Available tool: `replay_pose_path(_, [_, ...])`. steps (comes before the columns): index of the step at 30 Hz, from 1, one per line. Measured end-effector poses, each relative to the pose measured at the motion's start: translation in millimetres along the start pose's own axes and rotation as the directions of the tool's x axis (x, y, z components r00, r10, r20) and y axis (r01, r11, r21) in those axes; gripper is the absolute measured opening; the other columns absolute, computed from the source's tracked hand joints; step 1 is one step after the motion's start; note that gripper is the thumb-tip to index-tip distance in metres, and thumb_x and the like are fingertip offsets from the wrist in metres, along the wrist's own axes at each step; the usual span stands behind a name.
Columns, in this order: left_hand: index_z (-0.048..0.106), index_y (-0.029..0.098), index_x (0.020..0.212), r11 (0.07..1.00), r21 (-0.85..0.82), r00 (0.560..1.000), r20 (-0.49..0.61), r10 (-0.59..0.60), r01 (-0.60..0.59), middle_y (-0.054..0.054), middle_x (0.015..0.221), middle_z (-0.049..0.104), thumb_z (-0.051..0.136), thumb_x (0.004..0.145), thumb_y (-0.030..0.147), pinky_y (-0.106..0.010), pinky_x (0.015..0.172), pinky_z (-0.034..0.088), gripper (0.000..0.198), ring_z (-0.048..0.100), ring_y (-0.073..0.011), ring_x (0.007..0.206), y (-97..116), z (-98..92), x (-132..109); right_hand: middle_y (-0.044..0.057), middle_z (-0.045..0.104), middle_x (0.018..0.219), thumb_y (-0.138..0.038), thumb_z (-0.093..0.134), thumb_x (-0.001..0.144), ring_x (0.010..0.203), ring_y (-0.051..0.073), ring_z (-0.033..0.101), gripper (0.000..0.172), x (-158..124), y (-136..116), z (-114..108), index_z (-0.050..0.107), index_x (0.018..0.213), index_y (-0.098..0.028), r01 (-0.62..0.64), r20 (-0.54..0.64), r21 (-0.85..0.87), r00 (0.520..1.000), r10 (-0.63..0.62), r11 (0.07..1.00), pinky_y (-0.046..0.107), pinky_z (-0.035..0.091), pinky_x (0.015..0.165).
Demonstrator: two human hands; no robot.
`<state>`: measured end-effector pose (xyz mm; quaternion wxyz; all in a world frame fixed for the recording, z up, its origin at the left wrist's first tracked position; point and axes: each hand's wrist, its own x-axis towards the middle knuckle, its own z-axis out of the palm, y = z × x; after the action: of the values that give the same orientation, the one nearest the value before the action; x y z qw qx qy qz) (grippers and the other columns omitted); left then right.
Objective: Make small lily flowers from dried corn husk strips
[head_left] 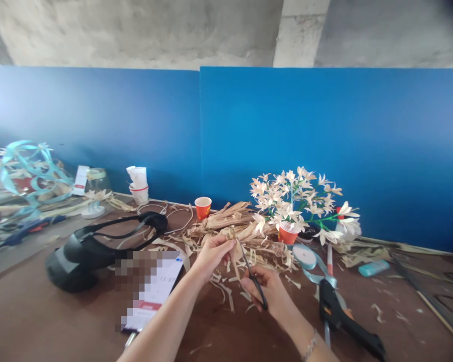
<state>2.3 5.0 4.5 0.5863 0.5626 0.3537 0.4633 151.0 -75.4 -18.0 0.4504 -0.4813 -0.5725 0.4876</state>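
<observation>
My left hand pinches a pale dried husk strip, which hangs down from the fingers. In my right hand is a pair of scissors with black handles. The blades point up and to the left, close beside the strip; whether they touch it I cannot tell. Behind both hands lies a heap of dried husks, with cut scraps scattered below it. White husk-like flowers on green stems stand in a red and white paper cup.
A black glue gun lies at the right, near a light blue ribbon roll. To the left are a phone and a black headset. An orange paper cup stands before the blue partition.
</observation>
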Motion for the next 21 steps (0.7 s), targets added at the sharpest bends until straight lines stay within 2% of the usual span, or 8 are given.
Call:
replay_pose_path(6, [0.052,0.013,0.048,0.998,0.064,1.0,-0.004,0.021,-0.021,0.002,0.044,0.049,0.062,0.067,0.037,-0.018,0.039,0.026,0.033,0.042,-0.0058,0.039,-3,-4.8,2,-0.008,0.038,0.04,-0.05,0.063,0.064,0.031,0.005,0.032,0.035,-2,-6,-1,0.052,0.064,-0.017,-0.022,0.005,-0.054,1.0,0.023,0.998,0.017,0.026,0.03])
replay_pose_path(13, [0.054,0.013,0.051,0.988,0.131,0.997,0.026,0.074,-0.077,0.002,0.045,0.047,0.059,0.069,0.038,-0.019,0.042,0.028,0.032,0.041,-0.0067,0.041,-1,-7.0,1,-0.008,0.041,0.042,-0.045,0.062,0.069,0.031,0.005,0.032,0.029,0,6,-7,0.053,0.067,-0.017,-0.012,0.046,-0.08,0.999,0.016,0.997,0.017,0.024,0.031])
replay_pose_path(21, [0.052,0.014,0.046,0.966,0.254,0.998,0.051,0.03,-0.042,0.001,0.041,0.048,0.052,0.072,0.034,-0.019,0.041,0.028,0.033,0.041,-0.007,0.039,4,-11.9,1,-0.008,0.04,0.043,-0.044,0.063,0.067,0.032,0.005,0.031,0.029,-1,3,-8,0.053,0.07,-0.017,-0.049,0.083,-0.099,0.995,0.057,0.994,0.017,0.027,0.031])
